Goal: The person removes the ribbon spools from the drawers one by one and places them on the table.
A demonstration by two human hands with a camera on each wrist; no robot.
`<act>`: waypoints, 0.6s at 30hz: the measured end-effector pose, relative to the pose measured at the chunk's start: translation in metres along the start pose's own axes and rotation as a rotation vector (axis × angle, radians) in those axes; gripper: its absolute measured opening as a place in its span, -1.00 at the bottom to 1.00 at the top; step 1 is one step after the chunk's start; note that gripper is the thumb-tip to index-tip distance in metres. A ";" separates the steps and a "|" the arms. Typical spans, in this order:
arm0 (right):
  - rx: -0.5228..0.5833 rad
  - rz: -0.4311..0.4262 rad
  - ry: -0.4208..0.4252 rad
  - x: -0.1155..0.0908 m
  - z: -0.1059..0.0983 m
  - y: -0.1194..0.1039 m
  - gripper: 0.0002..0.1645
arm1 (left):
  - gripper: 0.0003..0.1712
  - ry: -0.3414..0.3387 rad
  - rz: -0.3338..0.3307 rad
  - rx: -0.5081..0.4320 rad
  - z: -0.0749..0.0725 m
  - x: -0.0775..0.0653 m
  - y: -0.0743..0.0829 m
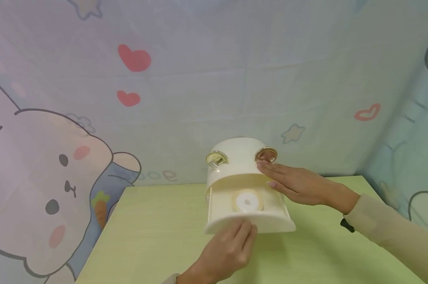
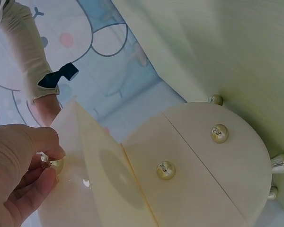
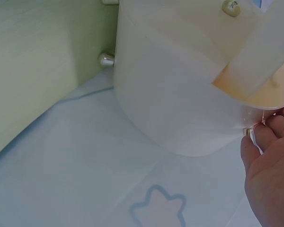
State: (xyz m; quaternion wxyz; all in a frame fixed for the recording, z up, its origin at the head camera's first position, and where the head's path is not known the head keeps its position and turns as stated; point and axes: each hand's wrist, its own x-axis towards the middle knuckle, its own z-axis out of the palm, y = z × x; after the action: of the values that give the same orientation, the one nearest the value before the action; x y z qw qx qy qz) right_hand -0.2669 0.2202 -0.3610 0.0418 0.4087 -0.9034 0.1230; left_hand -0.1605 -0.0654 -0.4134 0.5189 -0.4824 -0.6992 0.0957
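Note:
A small white storage box [image 1: 240, 154] with a rounded body and gold fittings stands on the table. Its top drawer [image 1: 271, 223] is pulled out toward me. Inside the drawer lies a pale yellow ring-shaped thing with a white middle [image 1: 247, 200]; its kind is unclear. My left hand [image 1: 224, 250] pinches the drawer's gold knob [image 2: 57, 165] between thumb and fingers. My right hand [image 1: 299, 184], fingers nearly straight, rests on the box's upper right side, its fingertips by a round gold piece [image 1: 266, 154]. A matching gold piece [image 1: 216, 158] sits on the left.
The light green tabletop [image 1: 157, 228] extends on both sides of the box. A cloth backdrop [image 1: 199, 98] printed with hearts, stars and a rabbit hangs close behind. Two more gold knobs [image 2: 166, 170] show on the lower front, and gold feet [image 2: 279, 163] underneath.

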 end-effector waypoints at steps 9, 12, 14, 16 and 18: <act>-0.003 -0.001 0.007 0.000 0.000 -0.001 -0.30 | -0.66 0.010 0.002 -0.005 -0.001 0.000 0.004; -0.010 0.000 0.013 0.000 0.000 -0.001 -0.30 | -0.67 0.019 0.008 -0.006 -0.001 -0.001 0.006; -0.016 0.001 0.015 0.000 0.001 -0.001 -0.30 | -0.68 0.028 0.009 -0.007 0.000 -0.001 0.008; -0.019 0.001 0.016 0.000 0.001 -0.001 -0.30 | -0.69 0.038 0.010 -0.007 0.001 -0.002 0.009; -0.022 -0.004 0.018 0.001 0.002 -0.001 -0.30 | -0.69 0.048 0.012 -0.005 0.002 -0.003 0.010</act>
State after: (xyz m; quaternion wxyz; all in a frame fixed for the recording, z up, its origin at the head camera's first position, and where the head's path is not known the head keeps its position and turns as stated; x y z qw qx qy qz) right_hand -0.2665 0.2186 -0.3625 0.0547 0.4087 -0.9035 0.1168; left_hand -0.1563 -0.0614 -0.4224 0.5338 -0.4899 -0.6839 0.0855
